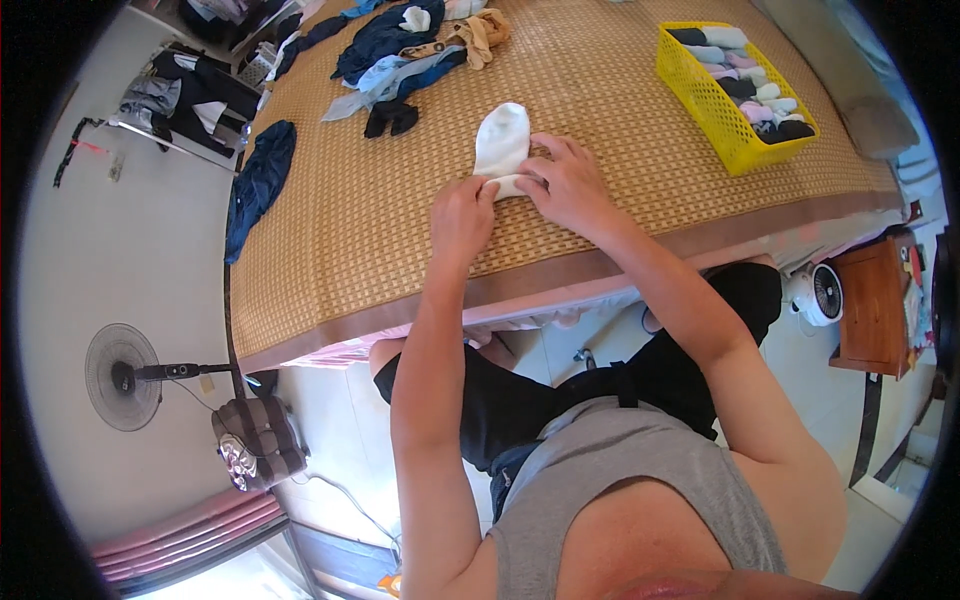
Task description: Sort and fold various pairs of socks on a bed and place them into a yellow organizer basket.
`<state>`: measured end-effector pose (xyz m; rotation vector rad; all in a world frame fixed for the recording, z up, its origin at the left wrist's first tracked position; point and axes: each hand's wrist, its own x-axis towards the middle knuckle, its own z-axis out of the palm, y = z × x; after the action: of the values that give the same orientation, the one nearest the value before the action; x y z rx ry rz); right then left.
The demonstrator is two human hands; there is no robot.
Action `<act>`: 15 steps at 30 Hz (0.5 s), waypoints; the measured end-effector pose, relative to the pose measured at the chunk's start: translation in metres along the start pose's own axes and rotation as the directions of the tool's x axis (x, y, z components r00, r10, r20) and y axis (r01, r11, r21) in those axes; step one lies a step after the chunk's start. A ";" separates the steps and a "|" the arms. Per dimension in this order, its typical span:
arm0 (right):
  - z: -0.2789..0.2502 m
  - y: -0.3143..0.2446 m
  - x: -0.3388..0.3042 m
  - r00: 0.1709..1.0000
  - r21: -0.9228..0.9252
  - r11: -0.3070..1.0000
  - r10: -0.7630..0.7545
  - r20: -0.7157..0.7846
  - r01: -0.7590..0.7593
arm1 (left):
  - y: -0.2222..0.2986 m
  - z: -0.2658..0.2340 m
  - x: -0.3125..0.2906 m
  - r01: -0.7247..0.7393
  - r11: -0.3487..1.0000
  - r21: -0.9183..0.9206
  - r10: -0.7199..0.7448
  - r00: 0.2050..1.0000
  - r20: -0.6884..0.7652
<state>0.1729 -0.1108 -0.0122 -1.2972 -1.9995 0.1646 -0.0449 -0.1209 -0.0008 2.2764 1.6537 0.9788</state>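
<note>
A white sock lies on the woven mat of the bed, its rounded toe end pointing away from me. Its near end is folded over into a band across the width. My left hand is closed at the left end of that fold, thumb and fingers pinching the fabric. At the right end, my right hand grips the fold between thumb and fingers, the other fingers curled above the mat. The fingertips partly hide the folded edge.
To the right stands a yellow basket with several rolled socks and folded clothes. Loose clothes are heaped at the far left, with small black socks nearby. Dark blue trousers lie at the bed's left edge. A fan stands beyond it.
</note>
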 end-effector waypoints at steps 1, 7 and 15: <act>0.000 -0.001 -0.001 1.000 0.000 1.000 -0.002 0.001 0.002 | -0.002 -0.001 0.002 0.054 0.998 0.015 -0.055 0.998 0.034; -0.003 0.002 -0.004 0.984 0.044 0.984 -0.167 -0.066 0.170 | 0.000 0.000 0.016 0.270 0.958 0.099 -0.283 0.947 0.153; 0.000 -0.002 0.022 0.994 -0.049 0.998 -0.038 0.106 0.043 | -0.003 0.002 0.009 0.391 0.902 -0.183 -0.391 0.920 0.037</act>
<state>0.1669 -0.0936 -0.0005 -1.3030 -2.1301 0.1666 -0.0449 -0.1116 -0.0001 1.7299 1.8331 0.9843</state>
